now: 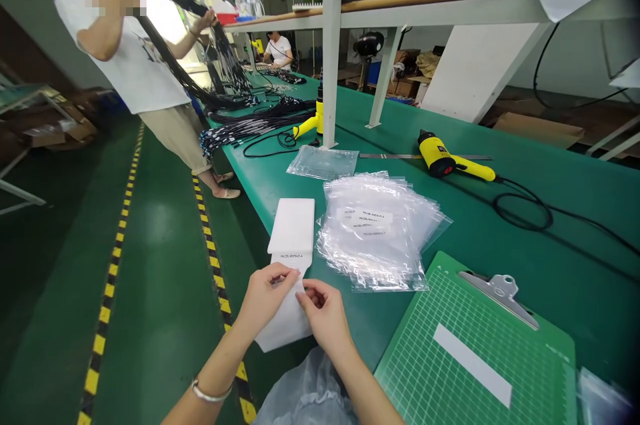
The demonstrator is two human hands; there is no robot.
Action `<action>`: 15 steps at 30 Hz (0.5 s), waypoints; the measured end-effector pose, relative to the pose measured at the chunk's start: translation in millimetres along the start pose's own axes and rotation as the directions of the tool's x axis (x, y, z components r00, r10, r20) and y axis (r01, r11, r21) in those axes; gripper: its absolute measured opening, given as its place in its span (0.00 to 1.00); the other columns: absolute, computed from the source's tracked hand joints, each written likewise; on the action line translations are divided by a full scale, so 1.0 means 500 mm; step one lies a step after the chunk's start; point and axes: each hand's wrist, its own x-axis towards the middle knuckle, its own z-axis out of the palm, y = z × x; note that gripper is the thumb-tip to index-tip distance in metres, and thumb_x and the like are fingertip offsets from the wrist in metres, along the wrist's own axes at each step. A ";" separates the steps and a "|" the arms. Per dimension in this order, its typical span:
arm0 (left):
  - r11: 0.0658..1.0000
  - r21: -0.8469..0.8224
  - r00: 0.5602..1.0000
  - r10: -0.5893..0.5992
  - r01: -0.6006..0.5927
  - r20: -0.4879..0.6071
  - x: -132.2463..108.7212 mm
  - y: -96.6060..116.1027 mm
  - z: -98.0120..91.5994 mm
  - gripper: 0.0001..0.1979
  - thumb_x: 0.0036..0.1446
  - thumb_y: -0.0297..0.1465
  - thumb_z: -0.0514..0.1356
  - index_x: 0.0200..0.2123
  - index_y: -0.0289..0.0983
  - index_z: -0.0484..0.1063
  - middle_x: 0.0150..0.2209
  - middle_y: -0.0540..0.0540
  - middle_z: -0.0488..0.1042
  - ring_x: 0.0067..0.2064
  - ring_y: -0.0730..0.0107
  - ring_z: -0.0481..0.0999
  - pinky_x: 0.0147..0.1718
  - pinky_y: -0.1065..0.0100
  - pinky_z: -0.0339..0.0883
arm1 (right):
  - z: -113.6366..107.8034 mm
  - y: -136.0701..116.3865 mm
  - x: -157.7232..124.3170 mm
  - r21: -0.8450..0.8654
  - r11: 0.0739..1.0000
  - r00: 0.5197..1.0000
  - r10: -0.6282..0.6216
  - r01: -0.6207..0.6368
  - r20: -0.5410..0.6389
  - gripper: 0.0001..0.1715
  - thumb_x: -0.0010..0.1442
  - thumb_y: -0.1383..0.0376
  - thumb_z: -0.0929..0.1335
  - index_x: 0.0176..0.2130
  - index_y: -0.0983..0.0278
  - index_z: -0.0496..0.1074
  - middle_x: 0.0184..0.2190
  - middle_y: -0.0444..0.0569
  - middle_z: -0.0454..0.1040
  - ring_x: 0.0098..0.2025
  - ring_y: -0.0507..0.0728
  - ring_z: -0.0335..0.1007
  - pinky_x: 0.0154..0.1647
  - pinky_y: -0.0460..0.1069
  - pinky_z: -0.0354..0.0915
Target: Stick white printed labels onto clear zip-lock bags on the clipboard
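My left hand (265, 298) and my right hand (324, 315) both pinch a white sheet (285, 325) over the green bench edge, and its lower part hangs toward the floor. Just above them lies a white rectangular pad (293, 228) with a printed part-number label (291, 256) at its near end. The label seems to touch the sheet, though my fingers hide the join. To the right is a stack of clear zip bags with labels (375, 235). A single clear bag (323, 161) lies beyond it. A silver bracelet (211, 391) circles my left wrist.
A green grid mat on a clipboard (475, 351) lies at the right, and a crumpled clear bag (305, 391) sits below my hands. Yellow heat guns (450, 157) and black cable bundles (260, 123) lie on the bench. A co-worker (125, 51) holds long cables at the left.
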 end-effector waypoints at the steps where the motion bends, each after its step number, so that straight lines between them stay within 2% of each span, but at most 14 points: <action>1: 1.000 -0.004 1.000 -0.008 0.008 -0.009 0.001 -0.002 -0.001 0.11 0.56 0.33 0.55 0.25 0.36 0.73 0.25 0.50 0.74 0.27 0.72 0.72 0.26 0.72 0.66 | 0.002 0.002 0.000 0.004 1.000 1.000 0.002 -0.002 -0.008 0.16 0.44 0.62 0.67 0.33 0.68 0.77 0.18 0.43 0.65 0.19 0.50 0.52 0.22 0.46 0.51; 5: 0.999 0.012 0.998 0.040 -0.041 0.038 -0.002 0.003 -0.005 0.06 0.53 0.33 0.59 0.30 0.38 0.75 0.31 0.49 0.75 0.34 0.69 0.74 0.35 0.69 0.68 | 0.009 0.007 0.002 0.032 0.999 0.999 0.003 -0.002 -0.038 0.16 0.44 0.61 0.67 0.32 0.68 0.76 0.18 0.44 0.66 0.20 0.50 0.52 0.22 0.46 0.52; 8: 0.998 0.014 0.994 0.053 -0.055 0.100 -0.004 0.012 -0.006 0.05 0.53 0.31 0.59 0.30 0.40 0.76 0.31 0.49 0.75 0.34 0.69 0.74 0.36 0.68 0.67 | 0.008 0.005 0.003 0.050 0.999 0.999 0.006 -0.004 -0.036 0.15 0.44 0.60 0.67 0.30 0.69 0.75 0.18 0.43 0.64 0.19 0.49 0.51 0.21 0.46 0.50; 15: 0.950 -0.220 0.975 -0.213 0.222 0.065 0.001 0.012 -0.004 0.05 0.47 0.32 0.62 0.23 0.39 0.76 0.26 0.49 0.76 0.31 0.67 0.73 0.33 0.69 0.65 | 0.004 -0.001 -0.003 0.088 0.995 0.999 0.042 -0.041 -0.010 0.15 0.42 0.62 0.68 0.32 0.68 0.76 0.17 0.41 0.62 0.19 0.49 0.51 0.20 0.45 0.49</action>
